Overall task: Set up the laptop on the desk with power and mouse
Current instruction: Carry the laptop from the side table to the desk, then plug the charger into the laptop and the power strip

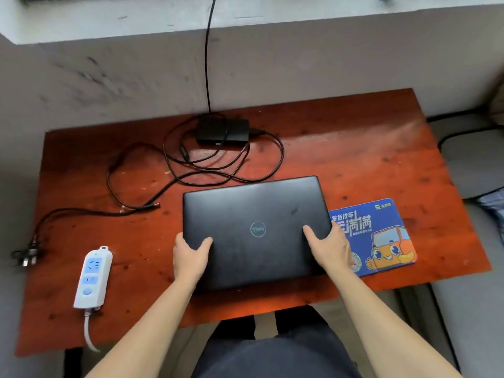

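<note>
Surface: reddish-brown wooden desk, worn and dark-speckled, sitting against a scuffed grey wall under a pale ledge.
Laptop: black laptop, lid closed, matte rectangle with rounded corners and a round logo, lying near the desk's front edge, slightly rotated.
Left hand: left hand is gripping the laptop's left edge, thumb lying on the lid, fingers hidden under it.
Right hand: right hand is gripping the right edge the same way, thumb on top.
Mouse pad: blue mouse pad printed with an orange cartoon truck, lying to the right; the laptop's corner is overlapping its left edge.
Power adapter: black power brick sitting at the back of the desk, its thin black cable looping loosely behind the laptop.
Plug: black wall plug hanging off the left edge of the desk.
Power strip: white power strip with blue sockets lying front-left, well apart from the laptop, white cord trailing off the front.
Mouse: cannot tell where it is.
</note>
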Demonstrator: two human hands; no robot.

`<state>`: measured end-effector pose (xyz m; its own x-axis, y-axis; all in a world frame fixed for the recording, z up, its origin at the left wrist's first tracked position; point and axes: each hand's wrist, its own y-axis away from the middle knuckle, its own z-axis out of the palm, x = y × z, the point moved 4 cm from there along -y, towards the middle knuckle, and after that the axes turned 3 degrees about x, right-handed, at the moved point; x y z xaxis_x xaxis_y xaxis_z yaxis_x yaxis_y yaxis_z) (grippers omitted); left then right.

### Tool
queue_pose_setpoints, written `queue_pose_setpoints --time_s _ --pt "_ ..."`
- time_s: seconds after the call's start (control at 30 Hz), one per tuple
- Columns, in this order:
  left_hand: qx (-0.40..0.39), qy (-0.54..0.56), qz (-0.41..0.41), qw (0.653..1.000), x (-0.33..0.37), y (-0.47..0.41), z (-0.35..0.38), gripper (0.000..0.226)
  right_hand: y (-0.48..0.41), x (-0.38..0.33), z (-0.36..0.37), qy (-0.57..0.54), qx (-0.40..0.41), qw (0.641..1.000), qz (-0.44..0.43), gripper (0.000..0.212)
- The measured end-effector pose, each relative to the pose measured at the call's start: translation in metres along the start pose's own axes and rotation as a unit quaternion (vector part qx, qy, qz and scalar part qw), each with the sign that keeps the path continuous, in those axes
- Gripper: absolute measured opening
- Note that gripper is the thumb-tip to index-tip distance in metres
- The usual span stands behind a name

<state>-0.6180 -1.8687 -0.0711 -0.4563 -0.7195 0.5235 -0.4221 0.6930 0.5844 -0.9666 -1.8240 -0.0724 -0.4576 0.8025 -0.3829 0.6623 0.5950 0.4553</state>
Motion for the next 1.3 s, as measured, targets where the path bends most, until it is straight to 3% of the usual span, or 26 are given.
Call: queue_pose_setpoints --time_s 0.17,0.33,0.53,0.63,0.77,1.0,1.17,1.3 --pt "0.019 -0.021 -0.019 0.999 -0.001 -0.002 0.008 0.078 0.001 0.001 0.003 0.02 -0.016 1.0 -0.004 0.088" --pt "0.052 -0.068 -0.051 0.995 0.003 0.0 0.015 0.082 -0.003 -0.003 -0.007 0.118 0.009 0.992 -0.035 0.079" --pt "0.054 -0.165 -0.06 0.983 0.011 -0.003 0.013 0.085 -0.007 0.002 -0.005 0.092 -0.005 0.994 -0.054 0.064" --pt "0.047 -0.188 -0.04 0.98 0.01 0.003 0.019 0.101 -0.014 0.01 -0.008 0.066 -0.004 0.994 -0.09 0.053" --pt "0.055 -0.194 -0.005 0.979 0.001 0.02 0.033 0.125 -0.027 0.019 -0.015 0.114 -0.004 0.97 -0.214 0.043" --pt "0.066 -0.191 -0.008 0.979 -0.003 0.018 0.033 0.127 -0.073 0.018 -0.032 0.186 -0.09 0.944 -0.258 0.051" --pt "0.08 -0.183 -0.001 0.98 -0.006 0.021 0.034 0.126 -0.102 0.007 -0.046 0.234 -0.138 0.927 -0.26 0.013" --pt "0.082 -0.185 -0.002 0.979 -0.005 0.023 0.034 0.125 -0.106 0.01 -0.056 0.25 -0.083 0.93 -0.255 0.016"
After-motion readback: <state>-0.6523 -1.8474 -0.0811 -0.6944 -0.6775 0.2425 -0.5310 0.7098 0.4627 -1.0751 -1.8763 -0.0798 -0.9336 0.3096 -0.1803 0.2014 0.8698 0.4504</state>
